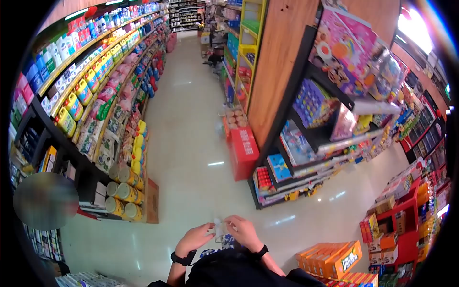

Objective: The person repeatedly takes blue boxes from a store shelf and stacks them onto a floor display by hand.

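Note:
My left hand [195,237] and my right hand [244,232] are close together in front of my body at the bottom middle. Between their fingertips is a small, thin white piece [218,226], perhaps paper or plastic; its exact kind is too small to tell. The fingers of both hands are bent and pinched towards it from either side. Each wrist wears a black band. Below the hands, a blue-and-white patterned item [228,239] shows in part, with my dark clothing hiding the rest.
Shelves of bottles and packs [91,86] line the aisle's left side. A red box [243,153] stands against the wood-panelled shelf end [282,52]. Orange cartons [330,258] are stacked at lower right. Yellow-labelled tubs [126,191] sit at left, near a person with a blurred head [46,201].

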Demonstrator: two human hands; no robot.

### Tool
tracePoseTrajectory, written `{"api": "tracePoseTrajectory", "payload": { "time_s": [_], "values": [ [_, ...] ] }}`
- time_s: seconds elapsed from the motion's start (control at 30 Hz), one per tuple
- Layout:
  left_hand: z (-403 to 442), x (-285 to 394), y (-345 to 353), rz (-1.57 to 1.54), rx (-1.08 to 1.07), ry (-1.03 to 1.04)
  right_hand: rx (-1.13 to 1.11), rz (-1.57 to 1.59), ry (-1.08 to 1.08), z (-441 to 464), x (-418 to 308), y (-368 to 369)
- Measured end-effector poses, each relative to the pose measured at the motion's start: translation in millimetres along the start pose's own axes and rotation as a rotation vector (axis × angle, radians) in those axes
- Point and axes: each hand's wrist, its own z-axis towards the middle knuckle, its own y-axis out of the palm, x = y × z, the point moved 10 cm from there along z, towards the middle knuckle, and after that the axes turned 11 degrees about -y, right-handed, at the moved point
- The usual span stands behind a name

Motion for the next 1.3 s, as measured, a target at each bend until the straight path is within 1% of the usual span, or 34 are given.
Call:
{"api": "tracePoseTrajectory", "payload": {
  "time_s": [0.1,0.13,0.27,0.37,0.4,0.53,0.63,0.67,0.77,0.87,0.97,1.07,1.17,1.23,1.27,1.3],
  "values": [
    [32.3,38.1,-68.9,0.058,0.116,0.134,0.048,-0.006,-0.025,74.3,17.3,-3.4],
    [39.8,54.5,-94.2,-0.139,0.110,0.157,0.076,0.045,-0.032,99.8,20.4,-5.6],
    [89.5,56.7,-153.6,-0.244,0.208,0.157,-0.030,0.006,-0.090,192.9,27.3,-5.3],
    [136.1,38.7,-175.1,-0.382,0.088,0.110,-0.051,0.116,-0.043,241.6,49.8,6.9],
    [152.7,35.0,-183.3,-0.416,0.065,0.159,-0.074,0.115,-0.032,257.3,57.9,13.7],
    [225.2,16.3,-233.3,-0.417,0.009,0.119,-0.162,0.048,-0.036,328.7,96.0,41.8],
    [287.9,4.5,-287.0,-0.439,0.003,0.111,-0.190,0.001,-0.056,402.4,118.1,55.3],
    [330.8,-1.5,-328.9,-0.305,0.108,0.171,-0.188,-0.012,-0.050,454.8,125.8,54.1],
    [378.1,13.0,-395.5,-0.349,0.146,0.231,-0.128,0.005,-0.082,537.9,120.7,41.6],
    [429.4,20.7,-448.9,-0.394,0.109,0.279,-0.084,0.042,-0.065,606.5,151.6,49.6],
    [467.5,33.7,-494.7,-0.244,0.146,0.258,-0.069,0.015,-0.008,651.3,165.1,45.8],
    [504.0,43.3,-526.9,-0.279,0.070,0.196,-0.094,0.017,0.069,699.6,192.0,48.9],
    [558.6,30.3,-539.8,-0.194,-0.003,0.223,-0.082,0.025,0.132,739.0,231.6,58.7],
    [595.5,27.7,-553.0,-0.135,-0.077,0.223,-0.075,-0.038,0.084,775.7,251.3,61.6],
    [616.8,20.5,-561.7,-0.143,-0.114,0.180,-0.111,-0.033,0.109,795.3,265.0,64.7],
    [630.1,28.0,-574.8,-0.156,-0.150,0.137,-0.084,-0.024,0.095,819.9,276.8,64.1]
  ]
}}
